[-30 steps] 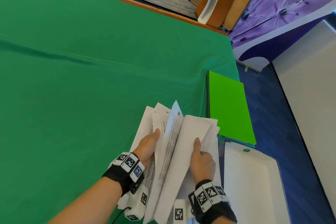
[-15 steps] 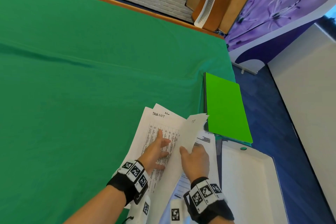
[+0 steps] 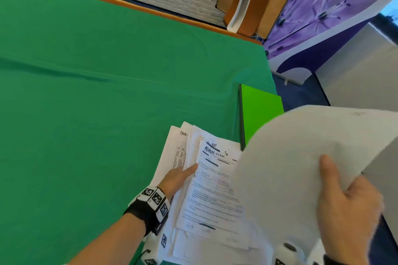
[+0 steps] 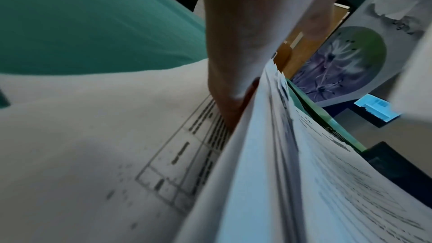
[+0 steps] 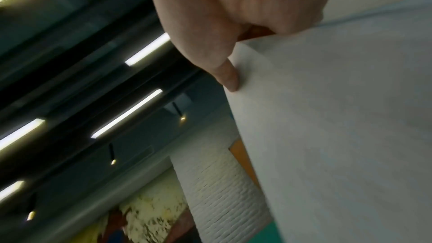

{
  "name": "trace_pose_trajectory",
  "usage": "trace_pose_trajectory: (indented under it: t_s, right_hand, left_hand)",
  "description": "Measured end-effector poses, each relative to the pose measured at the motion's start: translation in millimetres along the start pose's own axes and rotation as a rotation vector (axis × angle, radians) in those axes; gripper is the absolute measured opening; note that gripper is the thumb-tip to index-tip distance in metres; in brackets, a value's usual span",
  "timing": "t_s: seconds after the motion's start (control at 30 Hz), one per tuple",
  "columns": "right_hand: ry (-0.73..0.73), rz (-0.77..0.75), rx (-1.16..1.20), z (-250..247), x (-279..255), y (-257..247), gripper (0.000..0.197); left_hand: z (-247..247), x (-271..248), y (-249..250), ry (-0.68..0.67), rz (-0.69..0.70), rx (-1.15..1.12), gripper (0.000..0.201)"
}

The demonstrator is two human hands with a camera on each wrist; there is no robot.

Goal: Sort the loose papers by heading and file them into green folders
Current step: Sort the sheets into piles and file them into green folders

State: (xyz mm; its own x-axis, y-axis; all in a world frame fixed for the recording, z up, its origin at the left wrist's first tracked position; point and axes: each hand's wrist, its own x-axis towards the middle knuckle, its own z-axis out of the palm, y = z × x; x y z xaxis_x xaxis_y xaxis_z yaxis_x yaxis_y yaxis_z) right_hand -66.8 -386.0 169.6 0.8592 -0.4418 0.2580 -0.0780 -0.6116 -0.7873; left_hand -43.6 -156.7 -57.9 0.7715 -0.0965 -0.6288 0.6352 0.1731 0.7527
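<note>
Lifted clear since half a second ago, one blank-backed sheet (image 3: 301,157) now curves up in the right hand (image 3: 346,206), thumb on top and fingers pinching its edge — the right wrist view shows that pinch (image 5: 228,75) closely. Left of the grip, the left hand (image 3: 178,178) lies with straight fingers tucked into the paper pile (image 3: 211,189), topped by an "HR Admin" form. Beyond the grip, a closed green folder (image 3: 258,109) lies on the green tablecloth (image 3: 107,92) — its contents are hidden.
</note>
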Motion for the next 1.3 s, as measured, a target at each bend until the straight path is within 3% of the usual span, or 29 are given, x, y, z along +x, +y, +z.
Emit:
trace_pose_trajectory:
  t_s: [0.1,0.17,0.27,0.33,0.4,0.47,0.53,0.6,0.67,0.73,0.8,0.9,0.97,1.07,1.17,1.3]
  right_hand:
    - [-0.095,-0.18,-0.281,4,-10,-2,0.023]
    - [-0.25,-0.237,-0.461,27,-31,8,0.018]
    - [-0.593,-0.245,-0.668,77,-75,34,0.021]
    - [-0.843,-0.125,-0.483,104,-99,53,0.043]
    - [-0.925,0.124,-0.225,114,-108,70,0.072]
    - [-0.811,0.235,-0.197,115,-102,98,0.082]
    - [-0.736,0.234,-0.284,113,-84,128,0.072]
    - [-0.766,0.246,-0.411,116,-68,148,0.075]
    - [-0.779,0.316,-0.44,123,-54,159,0.089]
    - [-0.764,0.416,-0.4,134,-44,170,0.087]
    - [-0.859,0.483,-0.332,139,-40,170,0.058]
    - [-0.949,0.586,-0.043,137,-44,163,0.012]
    - [-0.949,0.587,0.072,126,-44,152,0.01]
    - [-0.722,0.35,-0.075,104,-22,145,0.008]
    - [-0.38,0.172,-0.14,74,18,132,0.01]
    - [-0.15,0.093,-0.169,42,64,125,0.005]
  left_hand:
    - [4,10,-5,0.082,0.051,0.23,0.035]
    - [10,18,-13,0.167,0.037,0.368,0.032]
    - [22,16,-15,0.318,0.104,0.513,0.029]
    - [27,14,-18,0.403,0.178,0.567,0.022]
    - [27,9,-16,0.455,0.224,0.576,0.002]
    - [26,5,-13,0.433,0.252,0.481,0.017]
    - [26,4,-10,0.355,0.28,0.614,0.052]
    - [24,6,-10,0.357,0.293,0.76,0.064]
    - [25,13,-10,0.318,0.242,0.818,0.063]
    - [27,16,-6,0.301,0.178,0.867,0.054]
    - [29,16,-1,0.307,0.14,0.924,0.04]
    - [30,17,4,0.251,0.066,0.997,0.028]
    - [31,22,7,0.246,0.041,0.969,0.015]
    - [30,32,16,0.331,-0.016,0.881,0.02]
    - [31,45,33,0.316,-0.03,0.857,0.059]
    - [29,67,66,0.214,-0.027,0.825,0.094]
